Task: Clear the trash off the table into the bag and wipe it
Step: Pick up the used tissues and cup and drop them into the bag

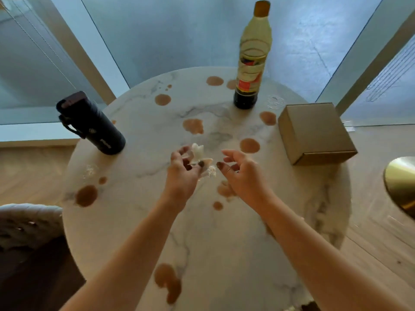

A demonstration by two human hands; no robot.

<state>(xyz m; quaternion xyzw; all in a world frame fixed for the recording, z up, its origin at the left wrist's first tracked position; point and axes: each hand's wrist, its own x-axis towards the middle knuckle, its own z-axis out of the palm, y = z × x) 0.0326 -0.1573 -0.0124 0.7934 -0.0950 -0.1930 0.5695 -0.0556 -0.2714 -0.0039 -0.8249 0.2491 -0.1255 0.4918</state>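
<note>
My left hand (183, 173) is raised over the middle of the round marble table (235, 254) and grips small pale scraps of trash (198, 152) between thumb and fingers. More whitish crumbs (211, 171) show just beside its thumb. My right hand (241, 170) hovers a short way to the right with its fingers loosely curled and nothing in it. Several brown liquid stains (193, 126) are scattered across the tabletop. No bag is in view.
A tall sauce bottle (252, 57) stands at the table's far side. A dark flask (92, 124) stands at the left edge, and a closed cardboard box (314, 133) lies at the right. A padded chair (29, 223) is at lower left, a brass round object (402, 182) at right.
</note>
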